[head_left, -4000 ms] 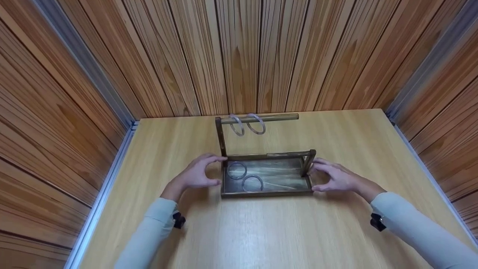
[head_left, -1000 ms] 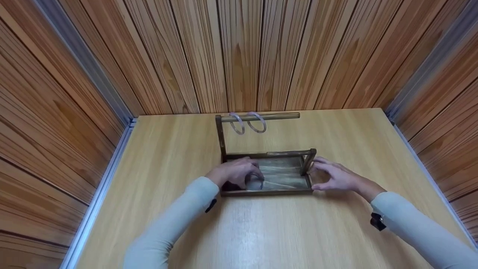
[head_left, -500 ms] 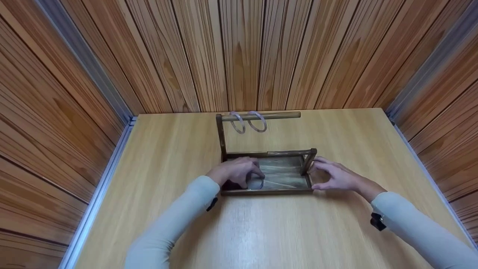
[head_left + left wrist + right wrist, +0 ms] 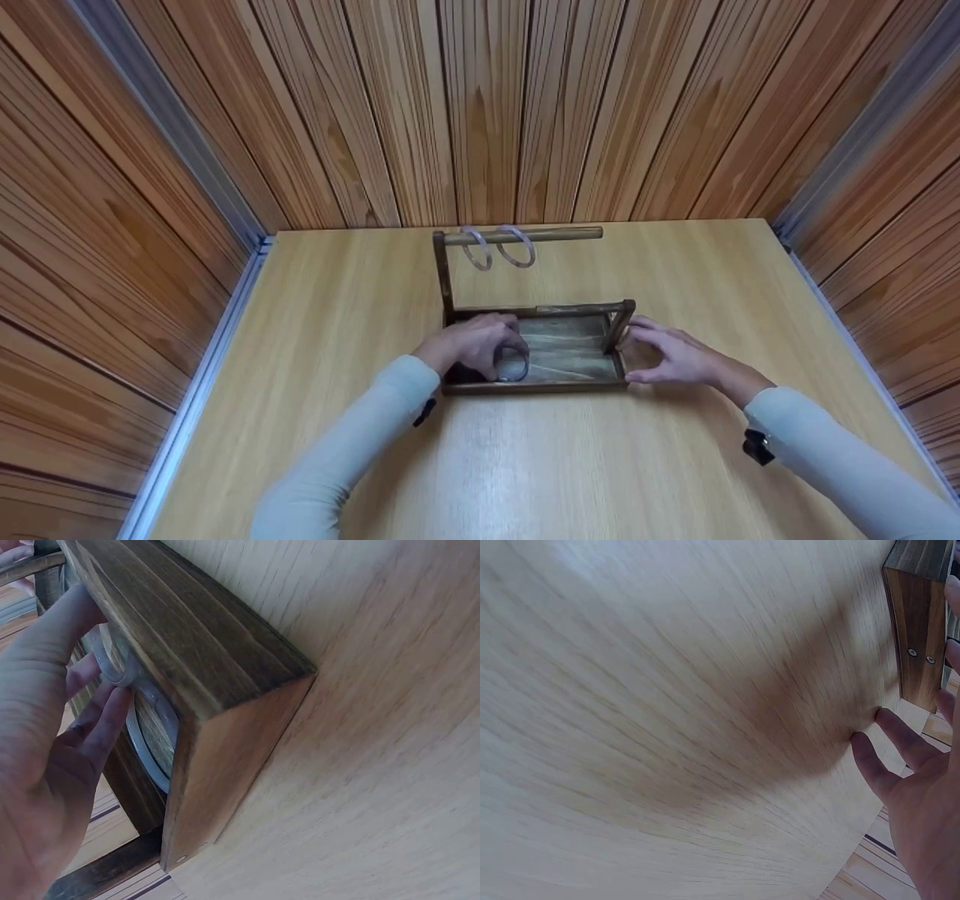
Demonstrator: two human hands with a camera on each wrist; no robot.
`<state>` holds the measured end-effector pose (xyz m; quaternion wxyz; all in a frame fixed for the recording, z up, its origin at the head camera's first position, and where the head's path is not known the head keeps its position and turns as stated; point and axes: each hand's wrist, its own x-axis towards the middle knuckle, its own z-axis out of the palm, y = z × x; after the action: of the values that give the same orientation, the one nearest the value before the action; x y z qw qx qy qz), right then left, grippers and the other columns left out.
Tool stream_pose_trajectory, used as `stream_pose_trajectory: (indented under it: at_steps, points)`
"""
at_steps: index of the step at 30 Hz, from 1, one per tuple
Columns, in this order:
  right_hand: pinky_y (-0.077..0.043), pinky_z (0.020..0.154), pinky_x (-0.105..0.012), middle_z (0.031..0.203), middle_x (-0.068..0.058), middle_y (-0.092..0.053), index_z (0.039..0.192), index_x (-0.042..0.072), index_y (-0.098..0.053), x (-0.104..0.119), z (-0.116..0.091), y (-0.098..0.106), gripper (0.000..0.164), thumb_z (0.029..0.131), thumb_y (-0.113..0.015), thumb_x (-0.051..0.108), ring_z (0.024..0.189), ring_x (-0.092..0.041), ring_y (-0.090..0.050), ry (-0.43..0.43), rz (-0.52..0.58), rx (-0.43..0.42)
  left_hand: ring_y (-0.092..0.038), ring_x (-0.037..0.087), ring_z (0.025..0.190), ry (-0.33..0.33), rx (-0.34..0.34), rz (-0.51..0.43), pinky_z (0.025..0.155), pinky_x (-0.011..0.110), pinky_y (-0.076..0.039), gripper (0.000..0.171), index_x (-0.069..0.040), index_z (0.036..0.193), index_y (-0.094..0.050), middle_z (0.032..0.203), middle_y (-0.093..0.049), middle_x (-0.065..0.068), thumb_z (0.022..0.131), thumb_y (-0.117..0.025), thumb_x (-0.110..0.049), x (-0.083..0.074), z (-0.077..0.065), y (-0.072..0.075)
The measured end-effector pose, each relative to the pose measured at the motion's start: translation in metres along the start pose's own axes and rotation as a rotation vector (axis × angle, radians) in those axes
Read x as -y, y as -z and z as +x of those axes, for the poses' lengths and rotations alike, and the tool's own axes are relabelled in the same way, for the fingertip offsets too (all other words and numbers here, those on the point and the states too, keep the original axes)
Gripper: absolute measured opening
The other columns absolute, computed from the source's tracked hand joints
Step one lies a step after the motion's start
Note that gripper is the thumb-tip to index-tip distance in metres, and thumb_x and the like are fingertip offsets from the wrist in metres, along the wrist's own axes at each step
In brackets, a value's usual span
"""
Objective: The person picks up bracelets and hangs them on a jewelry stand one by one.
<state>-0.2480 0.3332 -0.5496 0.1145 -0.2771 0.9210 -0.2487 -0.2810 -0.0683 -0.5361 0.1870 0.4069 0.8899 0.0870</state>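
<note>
One left hand (image 4: 478, 346) entered brown wooden tray (image 4: 555, 387), nine-o'clock side.
Fingers pinch translucent grey ring (image 4: 114, 677), picking seems begun; right hand (image 4: 675, 355), fingers spread.

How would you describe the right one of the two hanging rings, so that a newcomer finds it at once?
On the table stands a dark wooden tray with a tall post at its left end. From the post's top runs a high bar. The ring hangs nearer the bar's free end; its neighbour ring hangs closer to the post.
</note>
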Motion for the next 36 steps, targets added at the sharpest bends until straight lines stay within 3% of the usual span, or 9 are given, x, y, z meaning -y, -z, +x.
stream_pose_trajectory:
  at_steps: [12, 19, 29, 36]
  points:
    - [-0.043, 0.123, -0.080, 0.171, -0.041, -0.044, 0.155, -0.006, -0.060, 0.001, 0.000, 0.000, 0.084, 0.093, -0.092, 0.040, 0.154, -0.067, -0.047, -0.004, -0.004, 0.001, -0.064, 0.032, 0.140, -0.011, -0.018, -0.006, 0.118, 0.047, -0.059, 0.067, -0.024, 0.148, -0.074, 0.153, -0.062, 0.010, 0.085, -0.097, -0.016, -0.002, 0.000, 0.004]
    - [-0.044, 0.122, -0.080, 0.170, -0.042, -0.045, 0.152, -0.005, -0.063, 0.001, 0.000, 0.000, 0.080, 0.093, -0.092, 0.039, 0.152, -0.067, -0.049, 0.013, -0.011, -0.009, -0.060, 0.033, 0.148, 0.021, -0.042, -0.028, 0.120, 0.049, -0.059, 0.076, -0.027, 0.155, -0.069, 0.162, -0.057, 0.010, 0.085, -0.096, -0.016, -0.004, -0.004, 0.011]
    - [-0.040, 0.125, -0.081, 0.172, -0.042, -0.041, 0.155, -0.001, -0.062, 0.001, 0.000, 0.001, 0.079, 0.094, -0.091, 0.040, 0.155, -0.068, -0.045, 0.004, 0.001, 0.002, -0.063, 0.033, 0.141, -0.029, -0.108, 0.018, 0.115, 0.047, -0.062, 0.069, -0.025, 0.149, -0.073, 0.155, -0.060, 0.013, 0.085, -0.098, -0.020, -0.005, -0.014, 0.019]
    - [-0.040, 0.125, -0.081, 0.174, -0.040, -0.040, 0.156, -0.001, -0.061, 0.001, 0.000, 0.000, 0.080, 0.095, -0.091, 0.041, 0.156, -0.067, -0.045, -0.004, 0.009, 0.010, -0.067, 0.035, 0.132, -0.049, -0.160, -0.061, 0.109, 0.051, -0.064, 0.071, -0.022, 0.149, -0.071, 0.153, -0.060, 0.015, 0.084, -0.098, -0.022, 0.001, -0.022, 0.022]
